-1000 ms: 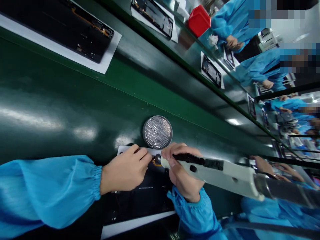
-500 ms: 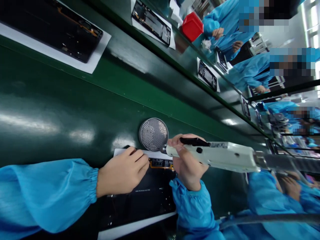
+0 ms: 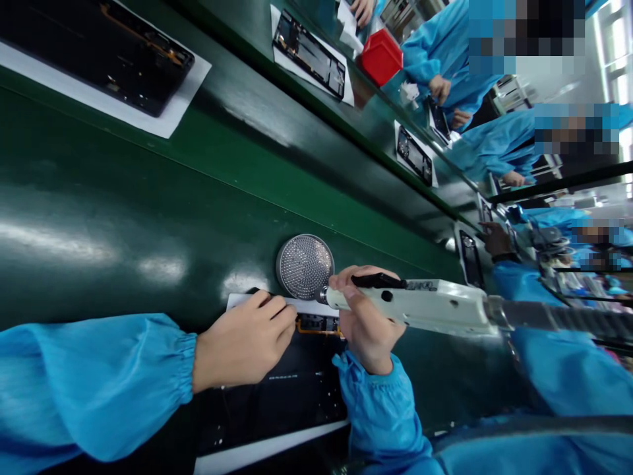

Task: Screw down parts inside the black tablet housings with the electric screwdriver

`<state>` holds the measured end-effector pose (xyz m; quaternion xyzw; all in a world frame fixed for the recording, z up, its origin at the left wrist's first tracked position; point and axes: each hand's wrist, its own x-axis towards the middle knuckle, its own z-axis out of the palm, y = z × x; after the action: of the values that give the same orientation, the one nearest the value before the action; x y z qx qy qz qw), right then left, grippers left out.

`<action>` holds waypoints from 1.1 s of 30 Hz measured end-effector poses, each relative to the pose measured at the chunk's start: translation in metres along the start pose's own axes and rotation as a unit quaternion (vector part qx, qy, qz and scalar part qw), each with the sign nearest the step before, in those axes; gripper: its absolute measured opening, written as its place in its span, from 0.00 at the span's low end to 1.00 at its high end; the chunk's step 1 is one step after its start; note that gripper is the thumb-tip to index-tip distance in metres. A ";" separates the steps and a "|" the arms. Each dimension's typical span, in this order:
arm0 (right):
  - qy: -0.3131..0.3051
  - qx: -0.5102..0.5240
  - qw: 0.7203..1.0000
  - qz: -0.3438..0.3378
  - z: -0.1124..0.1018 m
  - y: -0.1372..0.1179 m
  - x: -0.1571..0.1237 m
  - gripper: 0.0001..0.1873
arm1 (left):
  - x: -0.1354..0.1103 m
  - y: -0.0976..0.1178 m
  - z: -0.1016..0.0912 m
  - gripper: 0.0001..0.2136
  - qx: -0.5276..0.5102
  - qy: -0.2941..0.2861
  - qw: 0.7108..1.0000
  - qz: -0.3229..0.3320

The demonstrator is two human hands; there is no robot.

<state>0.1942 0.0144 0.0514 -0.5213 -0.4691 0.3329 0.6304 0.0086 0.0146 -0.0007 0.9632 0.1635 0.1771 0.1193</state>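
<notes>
Pale screwdriver (image 3: 445, 307), held by right hand (image 3: 368, 323): shifted from black device (image 3: 277, 412) to rim of perforated dish (image 3: 305, 265). Co-worker's hand (image 3: 496, 240), right: extended; another device (image 3: 471, 260) now seen beside it. Second co-worker's hand (image 3: 364, 9), top: newly shown.

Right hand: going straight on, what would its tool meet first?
Likely the round dish, right by the tip of the white tool; depth is unclear, so it might pass over the rim.
</notes>
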 end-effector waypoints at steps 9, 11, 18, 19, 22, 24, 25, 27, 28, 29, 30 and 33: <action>-0.004 -0.007 1.000 0.000 -0.001 0.002 0.000 0.10 | 0.000 0.003 0.001 0.13 0.007 -0.020 1.000 -0.018; 0.003 -0.011 1.000 0.002 -0.002 0.002 0.000 0.11 | -0.001 0.003 0.003 0.13 0.009 -0.014 1.000 -0.017; 0.032 -0.031 0.999 0.010 -0.001 0.001 -0.001 0.10 | -0.002 0.003 0.004 0.14 0.008 -0.012 1.000 -0.018; 0.032 -0.031 0.999 0.011 -0.001 0.002 -0.001 0.10 | -0.002 0.004 0.003 0.14 0.009 -0.015 1.000 -0.019; 0.026 -0.017 0.999 0.009 -0.001 0.002 0.000 0.10 | -0.002 0.004 0.002 0.15 0.014 -0.023 0.999 -0.018; 0.018 -0.005 1.000 0.004 -0.001 0.003 0.001 0.10 | -0.002 0.004 0.002 0.15 0.017 -0.023 0.999 -0.016; 0.014 0.000 1.000 0.002 -0.001 0.003 0.001 0.11 | -0.002 0.004 0.002 0.15 0.018 -0.023 0.999 -0.015; 0.009 0.005 1.000 0.000 -0.001 0.004 0.002 0.10 | -0.002 0.003 0.003 0.16 0.018 -0.021 1.000 -0.015; 0.011 0.009 1.000 -0.001 -0.001 0.004 0.002 0.10 | -0.002 0.003 0.004 0.16 0.017 -0.020 1.000 -0.015; 0.015 0.012 1.000 -0.001 -0.001 0.005 0.003 0.09 | -0.002 0.003 0.004 0.16 0.015 -0.018 1.000 -0.015; 0.019 0.014 1.000 -0.001 -0.001 0.005 0.003 0.09 | -0.002 0.003 0.005 0.16 0.011 -0.015 1.000 -0.017; 0.024 0.012 1.000 -0.002 0.000 0.005 0.003 0.09 | -0.002 0.002 0.005 0.15 0.000 -0.002 1.000 -0.027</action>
<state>0.1956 0.0185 0.0469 -0.5201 -0.4508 0.3245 0.6488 0.0093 0.0110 -0.0048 0.9587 0.1892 0.1719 0.1247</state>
